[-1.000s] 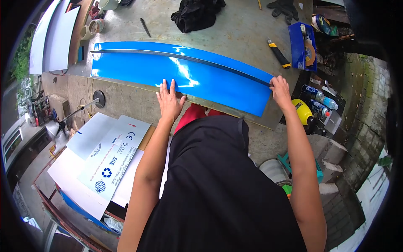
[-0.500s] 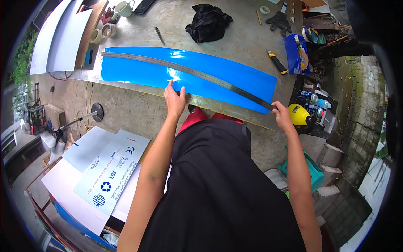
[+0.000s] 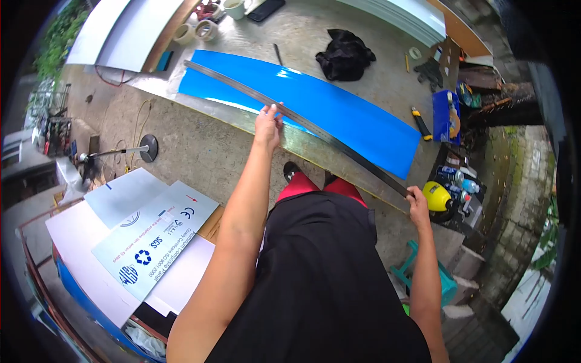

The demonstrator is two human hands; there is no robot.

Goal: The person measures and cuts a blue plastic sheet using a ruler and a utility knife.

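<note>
A long steel ruler (image 3: 339,143) slants across a glossy blue sheet (image 3: 357,115) on the metal workbench (image 3: 296,142). Its right end reaches past the sheet and over the bench's near edge, where my right hand (image 3: 419,207) pinches it. Around the middle of the ruler, my left hand (image 3: 268,128) has its fingertips closed on the near edge, with the palm hanging over the front of the bench. Beyond the sheet lie a black cloth (image 3: 346,55) and a dark slim pen-like tool (image 3: 278,54).
A yellow-and-black cutter (image 3: 422,123) and a blue tray (image 3: 446,118) lie at the right. A yellow spray bottle (image 3: 436,196) stands below them near spray cans (image 3: 449,175). Printed composite panels (image 3: 163,236) are stacked at lower left; tape rolls (image 3: 206,30) sit at the back left.
The ruler has shifted toward me, its right end now beyond the sheet. My left hand has gone from the sheet's near edge to the ruler. The head view has turned.
</note>
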